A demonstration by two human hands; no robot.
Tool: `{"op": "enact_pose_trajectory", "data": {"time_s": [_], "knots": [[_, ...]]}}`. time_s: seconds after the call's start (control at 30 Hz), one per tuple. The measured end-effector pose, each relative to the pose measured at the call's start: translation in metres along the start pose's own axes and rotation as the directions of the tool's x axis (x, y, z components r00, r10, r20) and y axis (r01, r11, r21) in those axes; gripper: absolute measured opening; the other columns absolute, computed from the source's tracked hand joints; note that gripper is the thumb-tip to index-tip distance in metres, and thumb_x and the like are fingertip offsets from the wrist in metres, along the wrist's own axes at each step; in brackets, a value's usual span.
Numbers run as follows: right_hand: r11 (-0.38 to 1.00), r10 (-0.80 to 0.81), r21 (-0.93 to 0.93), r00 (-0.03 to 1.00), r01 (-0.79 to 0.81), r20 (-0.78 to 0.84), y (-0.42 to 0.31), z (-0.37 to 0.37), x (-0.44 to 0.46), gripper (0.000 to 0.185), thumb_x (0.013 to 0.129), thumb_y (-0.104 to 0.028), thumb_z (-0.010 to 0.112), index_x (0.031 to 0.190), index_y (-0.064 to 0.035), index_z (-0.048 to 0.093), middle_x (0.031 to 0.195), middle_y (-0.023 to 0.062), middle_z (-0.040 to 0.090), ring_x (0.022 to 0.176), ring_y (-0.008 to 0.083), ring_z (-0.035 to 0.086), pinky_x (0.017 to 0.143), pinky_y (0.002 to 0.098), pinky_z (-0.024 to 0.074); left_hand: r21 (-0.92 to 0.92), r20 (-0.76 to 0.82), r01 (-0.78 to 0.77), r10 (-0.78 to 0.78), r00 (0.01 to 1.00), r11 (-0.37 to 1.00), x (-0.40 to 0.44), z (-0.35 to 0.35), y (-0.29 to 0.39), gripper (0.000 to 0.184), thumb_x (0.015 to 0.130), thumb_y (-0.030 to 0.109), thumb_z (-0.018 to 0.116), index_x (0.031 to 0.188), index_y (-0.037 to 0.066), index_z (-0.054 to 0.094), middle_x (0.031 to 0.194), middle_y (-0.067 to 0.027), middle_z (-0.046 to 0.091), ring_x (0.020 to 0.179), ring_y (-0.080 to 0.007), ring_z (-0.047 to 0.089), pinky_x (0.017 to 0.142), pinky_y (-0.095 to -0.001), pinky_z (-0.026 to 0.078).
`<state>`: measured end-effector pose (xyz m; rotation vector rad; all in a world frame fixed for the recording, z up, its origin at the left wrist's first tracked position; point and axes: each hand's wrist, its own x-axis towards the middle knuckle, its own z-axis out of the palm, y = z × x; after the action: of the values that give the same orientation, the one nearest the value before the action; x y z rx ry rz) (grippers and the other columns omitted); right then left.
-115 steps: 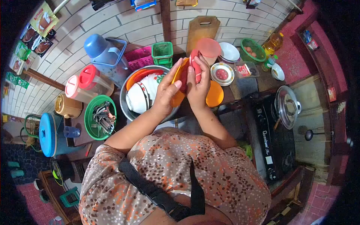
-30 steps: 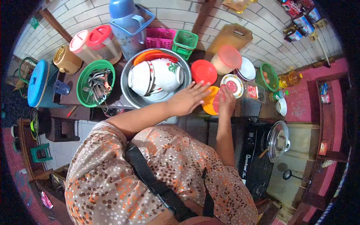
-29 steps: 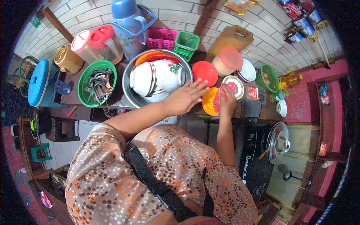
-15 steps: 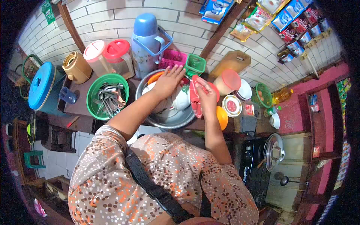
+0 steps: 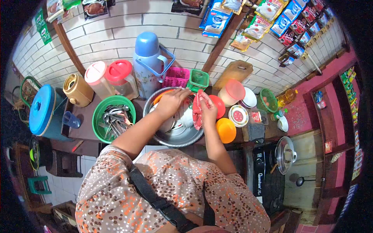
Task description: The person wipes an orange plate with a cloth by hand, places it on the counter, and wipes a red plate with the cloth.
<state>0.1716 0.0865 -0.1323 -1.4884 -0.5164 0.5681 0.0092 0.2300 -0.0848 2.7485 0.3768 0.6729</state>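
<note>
In the head view, my left hand (image 5: 171, 105) is over the large grey metal basin (image 5: 180, 143), its fingers bent over the upper edge of a white bowl (image 5: 187, 116). My fingertips are partly hidden there. My right hand (image 5: 208, 112) is closed on a red checked cloth (image 5: 197, 112), at the bowl's right side. White dishes and an orange item (image 5: 160, 97) lie in the basin, partly covered by my left hand and forearm.
Left of the basin stands a green tub (image 5: 97, 130) of cutlery. Behind are a blue thermos (image 5: 147, 73), pitchers (image 5: 120, 73) and pink and green baskets (image 5: 198, 79). At right are an orange bowl (image 5: 226, 130), a lidded container (image 5: 232, 93) and a stove (image 5: 268, 174).
My left hand's spread fingers have drawn together and bent rightward across the bowl. My right hand keeps the cloth, which has shifted slightly left. The view has tilted up.
</note>
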Motion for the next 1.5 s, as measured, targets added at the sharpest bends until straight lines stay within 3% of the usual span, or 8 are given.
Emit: {"op": "enact_pose_trajectory", "data": {"time_s": [0.2, 0.3, 0.47, 0.5, 0.93, 1.03, 1.27, 1.5], "knots": [[0.957, -0.278, 0.039, 0.946, 0.289, -0.168, -0.073, 0.009, -0.013, 0.033, 0.103, -0.008, 0.066, 0.134, 0.0018, 0.068, 0.143, 0.0145, 0.065, 0.132, 0.0196, 0.059, 0.115, 0.0353, 0.0436, -0.098, -0.256, -0.177, 0.147, 0.955, 0.979, 0.023, -0.048, 0.064, 0.049, 0.092, 0.01, 0.073, 0.14, 0.006, 0.065, 0.145, -0.0151, 0.064, 0.133, -0.0393, 0.062, 0.106, -0.0445, 0.055], [0.914, -0.224, 0.288, 0.946, 0.287, -0.233, -0.1, 0.023, -0.018, 0.037, 0.106, -0.009, 0.061, 0.141, 0.0038, 0.061, 0.145, 0.0141, 0.063, 0.134, 0.0207, 0.058, 0.116, 0.0362, 0.0432, -0.299, -0.271, -0.106, 0.022, 0.962, 0.948, 0.027, -0.054, 0.082, 0.046, 0.093, 0.016, 0.075, 0.137, 0.007, 0.068, 0.145, -0.0146, 0.065, 0.139, -0.0405, 0.056, 0.117, -0.0514, 0.044], [0.833, -0.265, 0.448, 0.945, 0.324, -0.19, -0.142, 0.015, -0.028, 0.038, 0.108, -0.012, 0.058, 0.144, 0.0029, 0.059, 0.148, 0.0158, 0.061, 0.135, 0.0222, 0.058, 0.117, 0.038, 0.0428, -0.428, -0.348, -0.159, 0.0, 0.937, 0.89, 0.042, -0.055, 0.11, 0.045, 0.095, 0.024, 0.075, 0.139, 0.015, 0.071, 0.168, -0.0234, 0.035, 0.158, -0.0506, 0.023, 0.127, -0.0616, 0.006], [0.81, -0.29, 0.474, 0.939, 0.344, -0.185, -0.143, 0.016, -0.029, 0.039, 0.109, -0.012, 0.057, 0.144, 0.003, 0.058, 0.149, 0.0165, 0.06, 0.136, 0.0229, 0.058, 0.117, 0.0387, 0.0426, -0.433, -0.297, -0.152, 0.019, 0.955, 0.889, 0.041, -0.058, 0.11, 0.043, 0.1, 0.025, 0.069, 0.143, 0.018, 0.068, 0.173, -0.0281, 0.019, 0.158, -0.0533, 0.016, 0.127, -0.0589, 0.012], [0.777, -0.57, 0.152, 0.785, 0.611, -0.244, -0.153, -0.041, -0.056, 0.046, 0.107, -0.024, 0.06, 0.148, -0.0039, 0.053, 0.157, 0.0217, 0.049, 0.145, 0.0371, 0.047, 0.121, 0.0497, 0.0363, -0.73, -0.345, -0.301, 0.049, 0.937, 0.614, 0.065, -0.039, 0.182, 0.052, 0.111, 0.034, 0.048, 0.159, 0.013, 0.049, 0.169, -0.0311, 0.026, 0.157, -0.0474, 0.027, 0.126, -0.0514, 0.024], [0.471, -0.881, -0.26, 0.463, 0.843, -0.093, -0.153, -0.055, -0.048, 0.049, 0.111, -0.03, 0.052, 0.151, -0.0001, 0.05, 0.158, 0.0256, 0.046, 0.147, 0.04, 0.046, 0.122, 0.0504, 0.034, -0.853, -0.265, -0.223, -0.024, 0.964, 0.473, 0.066, -0.039, 0.187, 0.061, 0.114, 0.041, 0.036, 0.16, 0.003, 0.042, 0.17, -0.0285, 0.027, 0.158, -0.0411, 0.027, 0.127, -0.047, 0.02], [0.534, -0.832, -0.411, 0.547, 0.739, -0.096, -0.166, -0.059, -0.025, 0.042, 0.102, -0.012, 0.063, 0.143, -0.0017, 0.061, 0.154, 0.0204, 0.054, 0.142, 0.0399, 0.051, 0.12, 0.0527, 0.0354, -0.958, -0.223, -0.194, -0.125, 0.967, 0.21, 0.056, -0.026, 0.192, 0.074, 0.113, 0.052, 0.032, 0.164, -0.001, 0.03, 0.172, -0.0249, 0.024, 0.16, -0.0361, 0.023, 0.129, -0.045, 0.017], [0.496, -0.845, -0.316, 0.534, 0.809, 0.04, -0.148, -0.053, -0.051, 0.047, 0.095, -0.006, 0.066, 0.142, -0.0055, 0.065, 0.154, 0.0188, 0.055, 0.141, 0.0392, 0.053, 0.119, 0.0517, 0.0375, -0.95, -0.192, -0.148, -0.139, 0.972, 0.277, 0.066, -0.042, 0.185, 0.085, 0.109, 0.059, 0.039, 0.166, -0.002, 0.023, 0.173, -0.0218, 0.022, 0.159, -0.032, 0.026, 0.128, -0.0436, 0.02]]}}
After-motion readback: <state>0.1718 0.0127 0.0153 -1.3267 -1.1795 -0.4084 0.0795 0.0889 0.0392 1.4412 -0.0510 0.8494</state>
